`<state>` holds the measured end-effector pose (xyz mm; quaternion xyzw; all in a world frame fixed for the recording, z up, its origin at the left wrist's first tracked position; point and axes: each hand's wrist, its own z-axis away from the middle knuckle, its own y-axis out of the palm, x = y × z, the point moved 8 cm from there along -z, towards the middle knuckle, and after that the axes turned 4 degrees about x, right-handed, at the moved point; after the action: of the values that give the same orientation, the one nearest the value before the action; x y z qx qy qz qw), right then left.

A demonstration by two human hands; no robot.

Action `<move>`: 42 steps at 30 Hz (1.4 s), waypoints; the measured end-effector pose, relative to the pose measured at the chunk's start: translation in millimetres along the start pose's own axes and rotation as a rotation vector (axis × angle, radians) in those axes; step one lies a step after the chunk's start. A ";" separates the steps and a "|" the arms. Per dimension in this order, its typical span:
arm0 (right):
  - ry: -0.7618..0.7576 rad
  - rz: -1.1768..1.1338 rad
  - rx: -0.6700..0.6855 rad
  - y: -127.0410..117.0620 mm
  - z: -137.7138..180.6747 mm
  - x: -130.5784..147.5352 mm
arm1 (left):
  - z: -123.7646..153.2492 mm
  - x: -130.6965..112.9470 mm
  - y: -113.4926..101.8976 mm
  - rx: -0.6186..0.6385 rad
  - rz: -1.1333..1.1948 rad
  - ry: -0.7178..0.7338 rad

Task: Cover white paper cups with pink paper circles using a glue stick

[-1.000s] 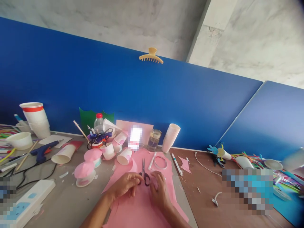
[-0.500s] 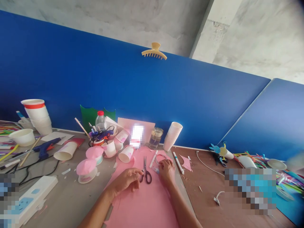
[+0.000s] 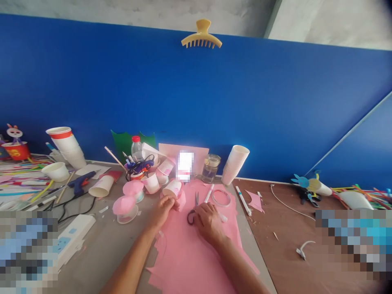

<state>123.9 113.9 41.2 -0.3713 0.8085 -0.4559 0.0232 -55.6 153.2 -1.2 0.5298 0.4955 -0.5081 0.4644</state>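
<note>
Pink paper (image 3: 192, 257) lay beneath our right hand (image 3: 208, 222), perhaps shielding the table (image 3: 107, 249); that hand curled over the scissors (image 3: 197, 199), grip unclear; our left hand (image 3: 165, 209) half-curled beside the cup (image 3: 171, 189), hold uncertain.

Legible text, brands, numbers or signs: none. Marked surfaces, by clock face centred on the head view:
1. Nine o'clock: red cup (image 3: 14, 152), yellow marking on its side, too small and blurred to decipher.
2. Six o'clock, near centre: bright panel (image 3: 185, 165), pixelated, content unreadable.
3. Eight o'clock: pixelated area (image 3: 26, 245), unreadable.
4. Four o'clock: second pixelated area (image 3: 352, 241), likewise.
</note>
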 end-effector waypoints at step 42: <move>0.299 -0.570 -0.074 2.7 7.2 -27.7 | 21.4 -31.2 38.1 0.092 -0.429 0.273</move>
<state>145.0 126.8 26.6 -0.5122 0.6824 -0.4640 -0.2381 -19.1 127.3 28.4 0.4965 0.6311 -0.5409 0.2504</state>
